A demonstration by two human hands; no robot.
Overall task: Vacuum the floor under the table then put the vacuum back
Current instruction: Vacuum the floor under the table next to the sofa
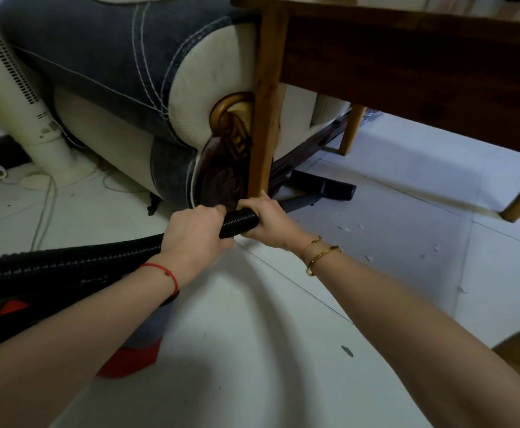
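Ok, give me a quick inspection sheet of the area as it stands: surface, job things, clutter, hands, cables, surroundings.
Surface: pale tiled floor, shadowed under the wooden table.
Job's things: black ribbed vacuum hose runs from lower left to the hands; black floor head lies flat on the tiles under the table, beside the near table leg.
Clutter: small pale scraps on the tiles to the right, one dark fleck nearer the camera.
Grippers: left hand and right hand both grip the hose.
Cables: white cords trail by the fan base.
Surroundings: grey and cream sofa, white tower fan.
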